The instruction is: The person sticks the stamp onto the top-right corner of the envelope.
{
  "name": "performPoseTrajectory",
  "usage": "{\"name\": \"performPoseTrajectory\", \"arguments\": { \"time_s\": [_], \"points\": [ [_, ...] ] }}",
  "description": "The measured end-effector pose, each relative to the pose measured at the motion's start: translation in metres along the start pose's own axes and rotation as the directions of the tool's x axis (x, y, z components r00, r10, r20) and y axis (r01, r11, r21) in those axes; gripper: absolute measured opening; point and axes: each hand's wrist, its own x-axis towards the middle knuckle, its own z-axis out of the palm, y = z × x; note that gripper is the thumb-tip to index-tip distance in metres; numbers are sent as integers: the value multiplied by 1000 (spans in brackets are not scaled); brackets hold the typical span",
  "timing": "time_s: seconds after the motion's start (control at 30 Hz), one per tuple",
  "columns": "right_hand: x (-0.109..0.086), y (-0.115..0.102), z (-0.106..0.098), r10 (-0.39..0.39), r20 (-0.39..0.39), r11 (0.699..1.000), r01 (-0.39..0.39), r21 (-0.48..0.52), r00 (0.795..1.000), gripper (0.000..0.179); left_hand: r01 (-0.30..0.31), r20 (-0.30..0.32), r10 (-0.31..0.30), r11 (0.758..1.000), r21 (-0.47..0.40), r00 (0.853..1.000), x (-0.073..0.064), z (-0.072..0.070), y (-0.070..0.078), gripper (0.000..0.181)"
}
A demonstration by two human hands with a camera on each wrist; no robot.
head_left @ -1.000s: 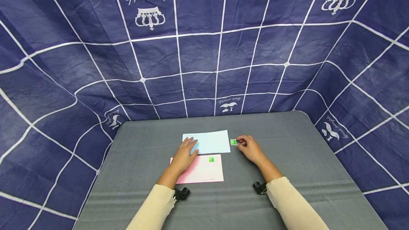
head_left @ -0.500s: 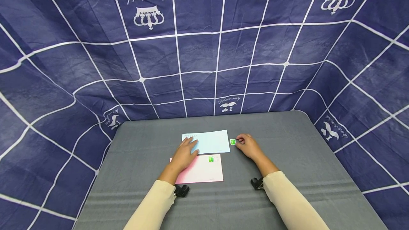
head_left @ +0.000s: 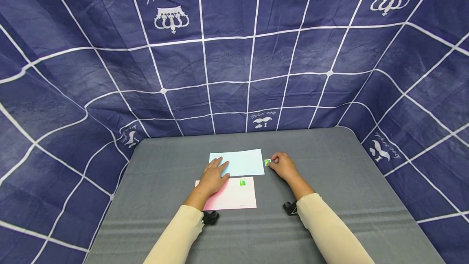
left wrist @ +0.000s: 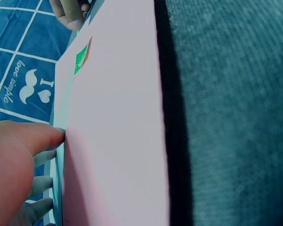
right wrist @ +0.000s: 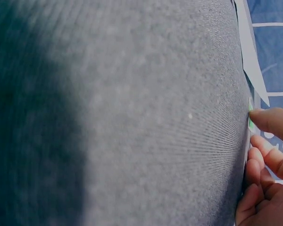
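A light blue envelope [head_left: 243,164] lies on the grey cloth with my left hand [head_left: 212,178] spread over its left part. That hand's wrist passes over a pink envelope [head_left: 234,199] lying nearer to me, which bears a green stamp [head_left: 242,182] in its upper right corner. Just off the blue envelope's right edge is a loose green stamp [head_left: 267,162] with a white border. My right hand [head_left: 286,167] reaches it from the right: the thumb touches its edge while the index finger stays bent apart from it. In the right wrist view the thumb [right wrist: 273,121] overlaps the stamp.
Grey cloth [head_left: 157,199] covers the table. A navy curtain [head_left: 231,64] with white lines hangs behind it and along both sides. Each wrist carries a black camera mount, the left [head_left: 210,217] close below the pink envelope and the right [head_left: 290,207] over the cloth.
My right hand has shifted slightly left and its forearm has swung inward; the thumb now overlaps the loose stamp's corner. The left hand and both envelopes stay nearly where they were.
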Motion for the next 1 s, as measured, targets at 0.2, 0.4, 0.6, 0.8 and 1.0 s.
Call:
{"name": "performPoseTrajectory", "arguments": {
  "time_s": [0.2, 0.4, 0.6, 0.8, 1.0],
  "points": [
    [-1, 0, 1, 9, -3, 1000, -9, 15, 1000, 14, 6, 13, -6, 1000, -15, 1000, -1, -2, 1, 53],
    [0, 1, 2, 18, -23, 999, -18, 37, 1000, 9, -5, 9, 5, 1000, -21, 1000, -1, -2, 1, 52],
    [1, 1, 0, 35, -40, 998, -33, 57, 999, 7, -6, 7, 6, 1000, -31, 1000, -1, -2, 2, 52],
    [2, 0, -2, 56, -16, 995, -55, 82, 998, 10, -6, -1, 6, 999, -41, 1000, -3, -4, 3, 51],
    [3, -1, -6, 76, -1, 988, -75, 133, 997, 11, 22, 28, -21, 999, -45, 999, -3, -4, 5, 52]
  ]
}}
